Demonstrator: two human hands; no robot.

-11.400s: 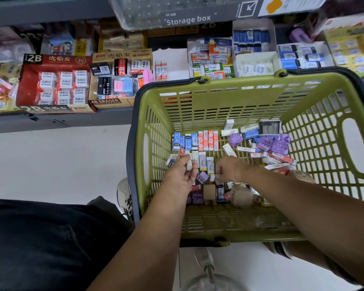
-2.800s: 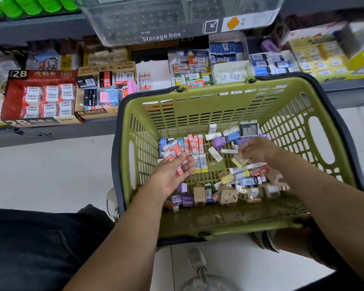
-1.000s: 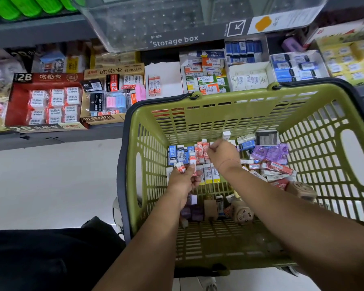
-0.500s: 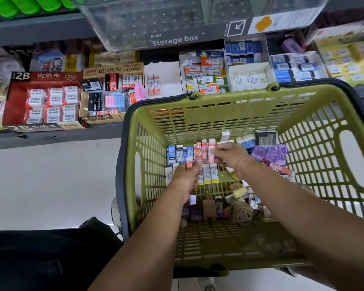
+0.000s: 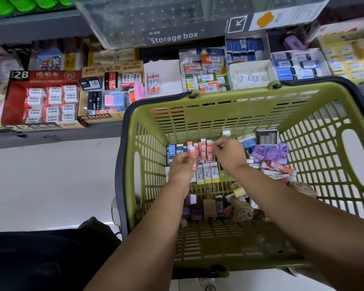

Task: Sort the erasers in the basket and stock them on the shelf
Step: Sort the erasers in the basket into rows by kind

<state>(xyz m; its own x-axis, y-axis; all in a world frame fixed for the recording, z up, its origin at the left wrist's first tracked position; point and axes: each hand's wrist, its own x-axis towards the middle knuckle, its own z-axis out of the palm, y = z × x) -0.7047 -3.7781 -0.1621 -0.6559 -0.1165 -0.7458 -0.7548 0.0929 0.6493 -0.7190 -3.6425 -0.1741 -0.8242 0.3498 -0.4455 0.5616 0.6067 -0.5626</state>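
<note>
The green basket (image 5: 219,114) sits in front of the shelf (image 5: 51,134), and both bare forearms reach into it. The left hand (image 5: 182,165) has its fingers (image 5: 184,158) curled and clamped on a red-and-white eraser (image 5: 192,153), held upright just left of the red row (image 5: 205,150), which stands on the basket floor near the far wall. The right hand (image 5: 229,153) is at the right end of that row. Its fingers (image 5: 218,147) are drawn together with the tips at the last red eraser; I cannot tell whether they grip it or only touch it. Left of the red row stand a few blue erasers (image 5: 173,151). Just nearer the person lies a second row of white erasers with yellow ends (image 5: 207,174). To the right, purple packets (image 5: 270,152) and loose red-banded erasers (image 5: 280,166) lie in a heap. Along the near side is a jumble of brown and purple pieces (image 5: 210,208). On the shelf beyond, a red 2B carton (image 5: 40,97) and a 4B ERASER carton (image 5: 111,92) stand side by side, next to a white carton (image 5: 164,72) holding two red erasers (image 5: 153,82)
</note>
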